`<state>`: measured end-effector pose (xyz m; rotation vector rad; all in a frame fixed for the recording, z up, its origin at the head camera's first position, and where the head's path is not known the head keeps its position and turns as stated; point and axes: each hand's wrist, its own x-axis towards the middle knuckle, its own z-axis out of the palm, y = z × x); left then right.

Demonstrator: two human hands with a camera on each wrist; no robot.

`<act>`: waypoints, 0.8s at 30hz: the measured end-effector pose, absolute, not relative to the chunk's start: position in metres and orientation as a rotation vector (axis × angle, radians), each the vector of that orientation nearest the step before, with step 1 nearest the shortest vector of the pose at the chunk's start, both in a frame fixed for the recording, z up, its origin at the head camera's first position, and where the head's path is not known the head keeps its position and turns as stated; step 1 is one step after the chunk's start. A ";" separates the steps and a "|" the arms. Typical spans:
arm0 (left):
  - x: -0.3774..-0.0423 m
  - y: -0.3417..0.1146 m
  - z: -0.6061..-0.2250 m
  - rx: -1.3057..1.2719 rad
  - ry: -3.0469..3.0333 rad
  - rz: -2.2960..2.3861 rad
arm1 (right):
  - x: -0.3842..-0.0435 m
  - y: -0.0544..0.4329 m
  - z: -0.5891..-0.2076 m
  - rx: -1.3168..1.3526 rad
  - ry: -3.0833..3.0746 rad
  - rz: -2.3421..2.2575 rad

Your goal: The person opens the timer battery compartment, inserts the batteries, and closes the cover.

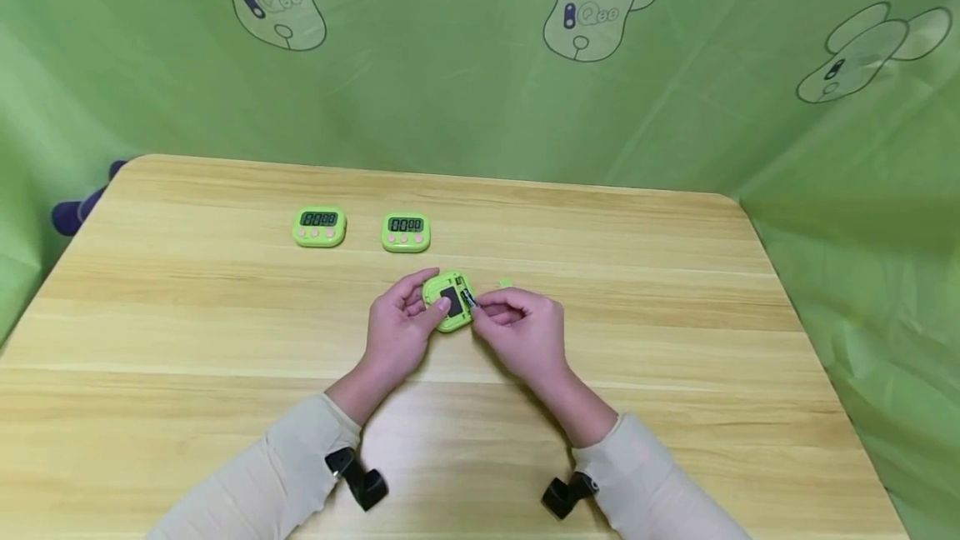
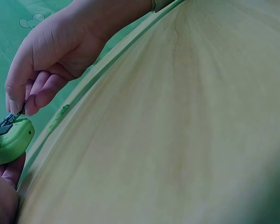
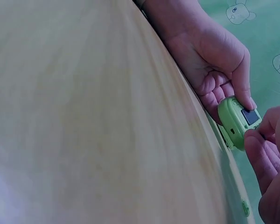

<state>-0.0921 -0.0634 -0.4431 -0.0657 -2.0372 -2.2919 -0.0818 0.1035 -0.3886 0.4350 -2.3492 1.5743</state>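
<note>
My left hand grips a green digital timer, its back facing up and its battery compartment uncovered. A dark square patch shows on that back, partly under my left thumb. Between right thumb and fingers, my right hand pinches a small dark battery at the compartment. The left wrist view shows the battery tilted up from the timer. In the right wrist view, my right fingertips cover most of the battery beside the timer. A small green piece, perhaps the compartment cover, lies behind my right hand.
Two more green timers, one on the left and one nearer the middle, lie face up toward the back of the wooden table. Green curtains hang behind and beside it. A purple object pokes out past the left edge.
</note>
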 end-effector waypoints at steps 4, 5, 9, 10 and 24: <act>-0.092 -0.064 -0.443 -0.068 -2.030 -2.293 | -0.083 0.100 -0.389 0.374 -2.383 1.557; -0.092 -0.063 -0.443 -0.070 -2.026 -2.295 | -0.083 0.100 -0.388 0.366 -2.384 1.564; -0.093 -0.063 -0.443 -0.068 -2.017 -2.296 | -0.085 0.098 -0.387 0.370 -2.374 1.622; -0.093 -0.063 -0.443 -0.065 -2.017 -2.295 | -0.085 0.099 -0.387 0.380 -2.375 1.643; -0.092 -0.064 -0.440 -0.039 -2.021 -2.350 | -0.107 0.130 -0.422 0.603 -2.555 1.745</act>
